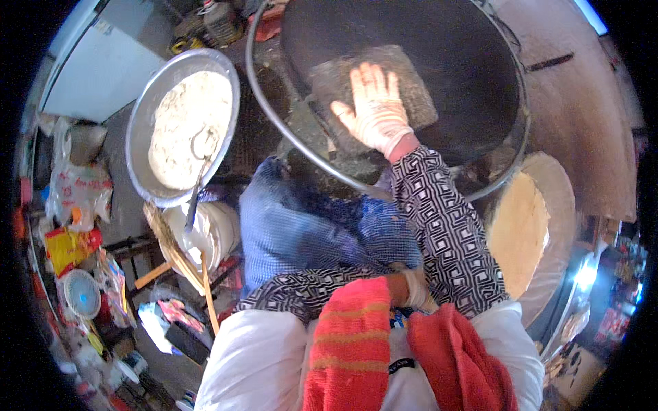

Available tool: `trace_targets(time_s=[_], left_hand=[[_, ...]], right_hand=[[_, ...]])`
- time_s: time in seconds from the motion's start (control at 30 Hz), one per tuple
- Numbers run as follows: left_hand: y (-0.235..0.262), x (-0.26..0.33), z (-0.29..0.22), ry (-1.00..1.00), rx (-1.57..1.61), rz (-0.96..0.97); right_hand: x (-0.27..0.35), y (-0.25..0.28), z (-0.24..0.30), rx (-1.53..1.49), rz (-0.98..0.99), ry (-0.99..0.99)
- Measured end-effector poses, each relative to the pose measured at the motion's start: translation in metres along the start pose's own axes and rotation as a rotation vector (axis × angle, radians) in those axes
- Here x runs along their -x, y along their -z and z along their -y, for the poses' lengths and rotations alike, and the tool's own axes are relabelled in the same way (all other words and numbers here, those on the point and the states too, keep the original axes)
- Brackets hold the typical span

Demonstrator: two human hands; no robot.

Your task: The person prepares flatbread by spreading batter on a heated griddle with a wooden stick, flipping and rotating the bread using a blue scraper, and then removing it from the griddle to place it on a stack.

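Observation:
My right hand (375, 109), in a pale thin glove, lies flat with fingers spread on a worn, square grey-brown pad (418, 103). The pad rests on a large dark round griddle (473, 41), ringed by a metal hoop (301, 147). Close to my body, my left hand (415, 288) is bent inward, also in a pale glove. Its fingers are mostly hidden near a red towel (349, 329) with orange stripes, so its grip does not show. To the right of my forearm lies a stack of thin, round, pale-yellow flatbread (521, 233).
At left stands a metal basin (130, 147) of pale batter (181, 130), with a dark-handled ladle (195, 195) in it. Below it is a white bucket (223, 233) beside wooden-handled tools (209, 294). Plastic bags (79, 185) lie far left; a brown board (582, 103) is at right.

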State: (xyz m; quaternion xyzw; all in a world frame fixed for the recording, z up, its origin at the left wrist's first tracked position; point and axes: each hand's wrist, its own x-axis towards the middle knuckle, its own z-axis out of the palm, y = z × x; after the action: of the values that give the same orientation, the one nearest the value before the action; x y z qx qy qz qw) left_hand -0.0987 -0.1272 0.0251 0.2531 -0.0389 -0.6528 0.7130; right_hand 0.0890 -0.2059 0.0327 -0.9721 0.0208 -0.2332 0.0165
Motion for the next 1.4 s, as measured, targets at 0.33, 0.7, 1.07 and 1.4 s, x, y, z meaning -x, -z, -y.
trace_targets(time_s=[0.33,0.7,1.07,1.4], left_hand=[[0.139,0.193,-0.156,-0.420,-2.497,-1.009],[0.160,0.169,-0.163,0.149,-2.119,-0.900],[0.190,0.224,-0.165,-0.028,-1.967,-1.006],[0.179,0.182,-0.164,-0.407,-1.831,-0.905]], right_hand=[[0.096,0.044,-0.211,0.434,0.157,-0.682],[-0.046,0.005,0.041,-0.197,0.042,0.080],[0.079,0.045,-0.247,0.559,0.085,-0.699],[-0.120,-0.061,0.020,-0.364,0.274,0.194]])
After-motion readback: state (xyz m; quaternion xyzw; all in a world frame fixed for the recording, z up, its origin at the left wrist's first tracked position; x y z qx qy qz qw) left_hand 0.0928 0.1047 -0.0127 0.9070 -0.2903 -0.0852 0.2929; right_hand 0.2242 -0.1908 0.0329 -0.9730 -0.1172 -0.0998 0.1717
